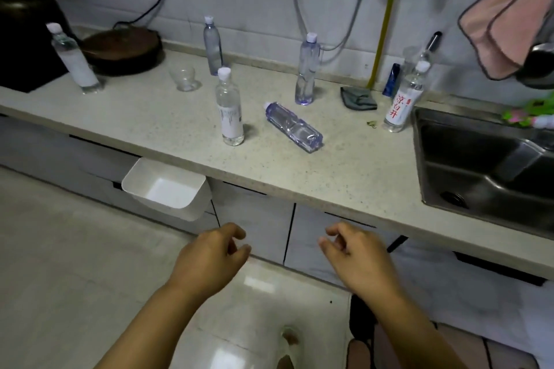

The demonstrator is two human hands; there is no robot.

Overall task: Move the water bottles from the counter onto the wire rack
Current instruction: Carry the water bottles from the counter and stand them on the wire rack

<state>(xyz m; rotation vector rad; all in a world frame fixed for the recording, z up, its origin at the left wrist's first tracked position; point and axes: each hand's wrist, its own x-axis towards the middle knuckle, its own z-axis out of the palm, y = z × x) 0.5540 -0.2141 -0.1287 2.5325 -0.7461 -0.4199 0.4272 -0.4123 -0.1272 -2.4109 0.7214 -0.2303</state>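
Observation:
Several clear water bottles stand on the speckled counter (314, 176). A white-labelled bottle (229, 107) stands near the front, and a bluish bottle (295, 127) lies on its side beside it. Further back stand a tall bluish bottle (306, 70) and another (212, 46) by the wall. One bottle (75, 61) stands at the far left, and one with red characters (404, 98) beside the sink. My left hand (209, 257) and my right hand (355, 259) hang below the counter edge with loosely curled fingers, holding nothing. No wire rack is in view.
A steel sink (479, 158) fills the right end. An empty glass (184, 79), a dark round pan (123, 49), a grey cloth (358, 98) and a blue tube (391, 80) sit on the counter. A white bin (168, 190) hangs under its edge. A pink towel (506, 26) hangs upper right.

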